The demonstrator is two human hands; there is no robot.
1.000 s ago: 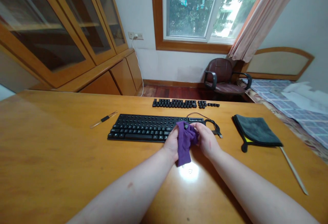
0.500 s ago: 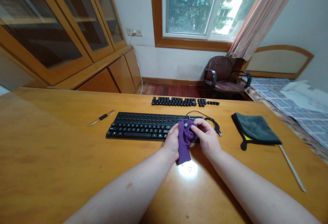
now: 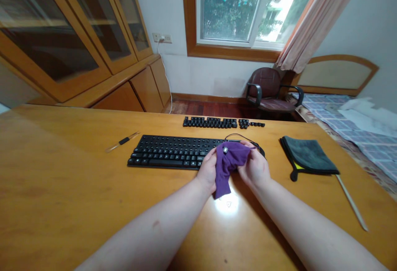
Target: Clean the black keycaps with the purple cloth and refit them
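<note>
A purple cloth (image 3: 228, 163) is stretched between my two hands above the right end of a black keyboard (image 3: 167, 161). My left hand (image 3: 208, 172) is closed on the cloth's left side, and a small keycap (image 3: 225, 150) shows against the purple near its fingertips. Spread outward, the cloth's right part lies in my right hand (image 3: 256, 165), whose fingertips are partly hidden behind it. Keys still sit in the keyboard's lower rows, while its upper rows show bare key mounts. The keyboard's right end is covered by the cloth and hands.
Loose black keycaps (image 3: 211, 122) stand in rows along the desk's far edge. A clear stick with a black grip (image 3: 124, 140) lies at left. To the right are a folded grey cloth (image 3: 312, 155) and a thin pale strip (image 3: 352, 203). A cable (image 3: 235, 135) curls behind my hands.
My right hand has moved slightly right and pulled the cloth's right part open from its bunched shape. The left hand stays almost in place, with the keycap still on the cloth.
</note>
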